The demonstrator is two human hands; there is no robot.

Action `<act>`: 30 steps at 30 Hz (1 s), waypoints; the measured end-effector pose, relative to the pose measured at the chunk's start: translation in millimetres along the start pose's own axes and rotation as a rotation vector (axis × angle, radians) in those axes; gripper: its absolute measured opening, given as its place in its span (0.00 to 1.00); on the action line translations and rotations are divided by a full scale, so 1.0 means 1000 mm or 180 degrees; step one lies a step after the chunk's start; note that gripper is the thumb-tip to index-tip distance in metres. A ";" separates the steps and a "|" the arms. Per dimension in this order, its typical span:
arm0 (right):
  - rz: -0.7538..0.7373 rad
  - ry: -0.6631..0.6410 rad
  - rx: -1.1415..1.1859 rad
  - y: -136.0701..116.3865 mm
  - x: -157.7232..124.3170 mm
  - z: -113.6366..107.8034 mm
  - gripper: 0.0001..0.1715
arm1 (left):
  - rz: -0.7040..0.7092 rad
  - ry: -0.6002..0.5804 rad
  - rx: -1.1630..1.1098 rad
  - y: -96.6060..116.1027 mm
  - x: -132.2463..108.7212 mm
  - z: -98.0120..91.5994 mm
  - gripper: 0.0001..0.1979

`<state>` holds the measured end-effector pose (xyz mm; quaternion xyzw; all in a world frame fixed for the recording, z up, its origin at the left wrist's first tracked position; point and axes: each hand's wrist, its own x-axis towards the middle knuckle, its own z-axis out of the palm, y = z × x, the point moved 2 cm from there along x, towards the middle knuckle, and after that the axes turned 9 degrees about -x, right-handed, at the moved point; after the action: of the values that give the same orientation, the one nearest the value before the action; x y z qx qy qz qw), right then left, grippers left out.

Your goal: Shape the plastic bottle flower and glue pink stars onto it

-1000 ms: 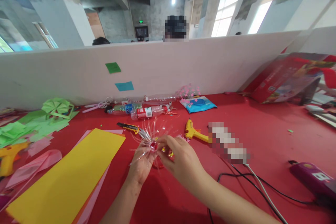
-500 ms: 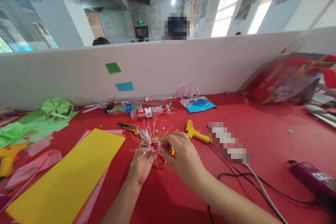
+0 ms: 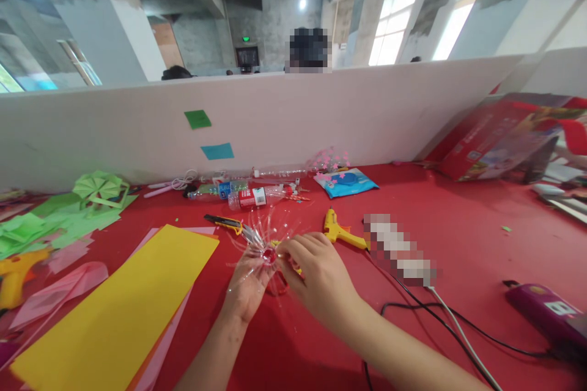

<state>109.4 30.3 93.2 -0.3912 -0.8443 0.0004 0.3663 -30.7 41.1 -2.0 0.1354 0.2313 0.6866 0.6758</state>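
My left hand (image 3: 247,290) holds a clear plastic bottle top cut into splayed strips (image 3: 263,238), with a red cap (image 3: 269,255) at its centre. My right hand (image 3: 316,275) reaches in from the right, its fingertips pinched at the red cap and the strips around it. Both hands hover just above the red table (image 3: 449,226). Something red and yellow, perhaps scissors (image 3: 282,284), lies under the right hand, mostly hidden.
A yellow sheet (image 3: 123,305) lies left of the hands. A utility knife (image 3: 224,222), plastic bottles (image 3: 252,197) and a yellow glue gun (image 3: 337,231) lie behind them. Green paper (image 3: 55,214) is at far left, cables (image 3: 440,311) and a purple tool (image 3: 545,311) at right. A white partition (image 3: 275,116) backs the table.
My right hand has shifted slightly left and closed in on the red cap. The left hand and the plastic piece have stayed nearly still.
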 end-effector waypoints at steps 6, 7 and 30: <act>0.0222 0.0007 0.0138 0.000 0.001 -0.003 0.09 | -0.0003 -0.0016 -0.0011 0.000 0.001 -0.002 0.16; 0.0243 0.0011 0.0116 0.001 0.001 -0.003 0.09 | 0.0000 -0.0001 -0.0017 0.000 0.000 -0.002 0.17; 0.0383 0.0253 0.0285 0.015 0.012 -0.046 0.04 | -0.0164 0.0345 -0.0218 0.001 -0.001 -0.001 0.20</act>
<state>142.9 35.1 130.0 -0.4241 -0.8032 0.0445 0.4159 -31.8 39.6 -2.5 0.0689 0.2473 0.6828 0.6840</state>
